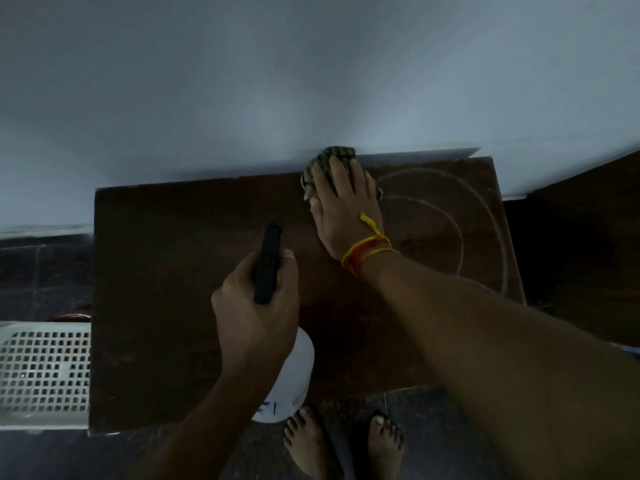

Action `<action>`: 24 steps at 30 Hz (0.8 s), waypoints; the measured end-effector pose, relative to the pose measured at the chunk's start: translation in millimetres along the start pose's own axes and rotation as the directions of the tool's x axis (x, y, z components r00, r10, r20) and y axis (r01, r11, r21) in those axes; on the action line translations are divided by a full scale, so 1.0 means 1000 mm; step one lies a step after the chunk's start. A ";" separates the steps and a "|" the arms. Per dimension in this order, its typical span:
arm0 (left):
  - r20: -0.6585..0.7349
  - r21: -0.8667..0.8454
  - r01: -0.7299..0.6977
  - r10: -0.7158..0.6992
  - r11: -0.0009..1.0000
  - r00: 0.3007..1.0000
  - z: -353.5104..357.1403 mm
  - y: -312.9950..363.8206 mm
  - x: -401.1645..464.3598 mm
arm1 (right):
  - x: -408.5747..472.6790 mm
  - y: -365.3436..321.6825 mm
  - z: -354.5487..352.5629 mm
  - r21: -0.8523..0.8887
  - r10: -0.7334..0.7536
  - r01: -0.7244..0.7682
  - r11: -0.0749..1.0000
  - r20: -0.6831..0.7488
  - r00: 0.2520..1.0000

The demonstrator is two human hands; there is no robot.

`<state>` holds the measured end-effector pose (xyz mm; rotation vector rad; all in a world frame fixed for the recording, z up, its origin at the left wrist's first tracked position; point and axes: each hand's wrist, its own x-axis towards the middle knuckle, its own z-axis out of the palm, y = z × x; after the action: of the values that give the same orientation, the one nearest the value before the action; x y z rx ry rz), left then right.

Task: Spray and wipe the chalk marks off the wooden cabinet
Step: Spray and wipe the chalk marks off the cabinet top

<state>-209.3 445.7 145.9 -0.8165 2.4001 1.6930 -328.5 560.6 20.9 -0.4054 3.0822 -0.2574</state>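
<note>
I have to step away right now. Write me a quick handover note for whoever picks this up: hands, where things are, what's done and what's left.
Left hand: grips the spray bottle by its black head, held above the cabinet top.
Right hand: fingers laid flat on the cloth, pressing it to the cabinet's far edge by the wall.
Done: no chalk shows on the left and middle of the top.
Left: the curved chalk marks on the right side, beside the cloth, are still plain. Wipe those next, respraying if needed.

dim, murky indoor shot

wide-angle bend at edges, soft noisy detail, wall (311, 81) lit brightest mid-frame, corners go v. dark
</note>
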 end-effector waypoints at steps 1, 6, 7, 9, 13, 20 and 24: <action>0.006 -0.001 -0.002 0.002 1.000 1.000 0.000 0.001 -0.002 | 0.001 0.002 0.000 0.006 -0.013 0.013 1.000 0.008 1.000; 0.007 0.009 -0.023 0.023 1.000 1.000 -0.001 0.009 -0.006 | -0.018 0.030 -0.005 -0.038 0.081 -0.082 0.996 -0.009 0.997; 0.002 0.004 -0.027 0.027 1.000 1.000 -0.001 0.010 -0.007 | -0.018 0.039 -0.008 -0.054 0.082 -0.082 0.995 -0.003 0.997; 0.003 -0.006 -0.030 0.031 1.000 1.000 0.000 0.010 -0.005 | -0.009 0.053 -0.014 -0.063 0.073 -0.070 0.996 0.051 0.996; -0.011 -0.025 -0.025 0.025 0.999 1.000 0.003 0.009 -0.008 | -0.010 0.048 -0.011 -0.058 0.113 -0.111 0.992 0.040 0.993; 0.000 -0.041 -0.003 0.003 0.999 1.000 0.005 0.012 -0.022 | -0.017 0.063 -0.018 -0.064 0.111 -0.106 0.992 0.085 0.990; -0.006 -0.037 -0.006 0.005 0.999 1.000 0.007 0.011 -0.027 | -0.011 0.064 -0.017 -0.049 0.156 -0.153 0.987 0.063 0.986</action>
<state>-193.2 464.1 162.9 -0.8217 2.3837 1.7446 -335.2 627.2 26.6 -0.1697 3.0370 -0.1691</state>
